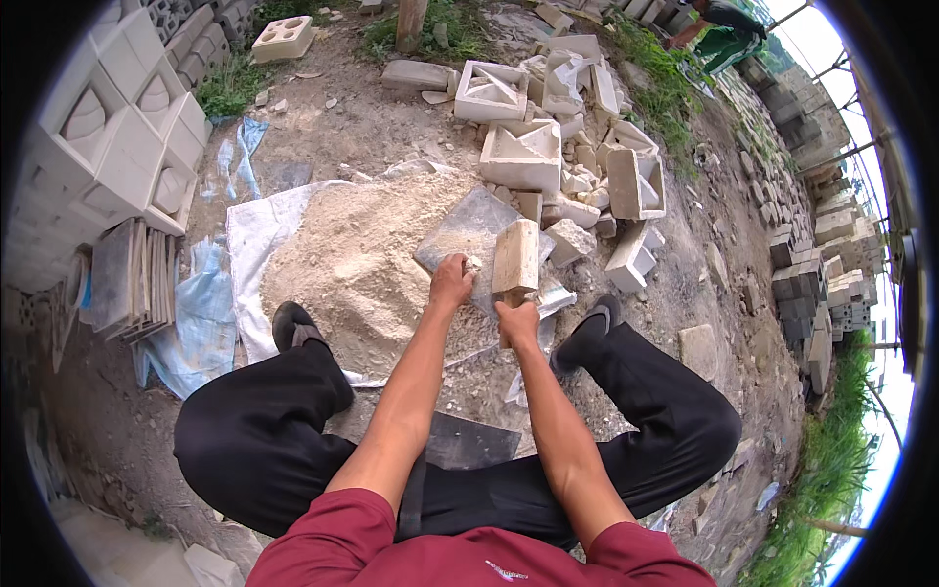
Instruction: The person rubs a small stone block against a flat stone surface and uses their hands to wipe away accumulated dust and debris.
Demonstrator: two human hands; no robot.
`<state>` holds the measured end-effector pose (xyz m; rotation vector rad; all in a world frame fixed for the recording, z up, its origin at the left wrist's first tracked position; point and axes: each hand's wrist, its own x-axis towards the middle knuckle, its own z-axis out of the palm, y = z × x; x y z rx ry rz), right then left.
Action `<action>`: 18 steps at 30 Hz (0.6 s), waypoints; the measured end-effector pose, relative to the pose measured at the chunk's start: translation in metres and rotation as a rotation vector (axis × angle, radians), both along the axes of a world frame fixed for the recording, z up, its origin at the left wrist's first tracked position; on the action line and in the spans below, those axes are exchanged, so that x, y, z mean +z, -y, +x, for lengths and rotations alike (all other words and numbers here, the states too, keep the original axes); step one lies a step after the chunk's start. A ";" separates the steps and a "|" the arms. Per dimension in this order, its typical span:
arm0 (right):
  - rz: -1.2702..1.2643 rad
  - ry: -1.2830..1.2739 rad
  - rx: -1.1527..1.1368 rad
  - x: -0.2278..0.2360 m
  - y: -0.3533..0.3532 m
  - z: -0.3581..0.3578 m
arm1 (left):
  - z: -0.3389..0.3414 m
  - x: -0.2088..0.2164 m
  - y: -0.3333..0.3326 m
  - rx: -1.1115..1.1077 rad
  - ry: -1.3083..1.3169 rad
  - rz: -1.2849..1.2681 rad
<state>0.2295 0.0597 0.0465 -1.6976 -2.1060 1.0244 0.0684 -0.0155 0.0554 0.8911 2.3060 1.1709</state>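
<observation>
My right hand (517, 321) is wrapped round the short handle of a wooden mallet (515, 256), whose blocky, worn head points away from me. Just left of it, my left hand (452, 283) pinches a small pale chunk of block (473, 263). Both hands are over a flat grey slab (471, 217) dusted with crumbs. Left of the slab, a heap of pale crushed grit (352, 249) covers most of a white sheet (256, 240). The underside of the chunk is hidden by my fingers.
Broken pale blocks (521, 152) and rubble pile up beyond the slab to the right. Stacked blocks (127, 127) form a wall at left, with leaning boards (137, 279) and blue torn sheeting (203, 313) nearby. Another person (729, 37) bends at the far right.
</observation>
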 end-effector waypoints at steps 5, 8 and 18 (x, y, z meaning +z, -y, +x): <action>0.109 -0.074 0.018 0.012 0.003 -0.009 | -0.004 -0.002 -0.001 0.056 -0.087 0.010; -0.117 -0.038 0.020 0.046 0.008 -0.025 | -0.013 -0.009 0.001 -0.006 0.006 -0.035; 0.283 -0.178 0.036 0.049 -0.032 -0.007 | 0.030 -0.010 -0.027 -0.210 -0.192 -0.008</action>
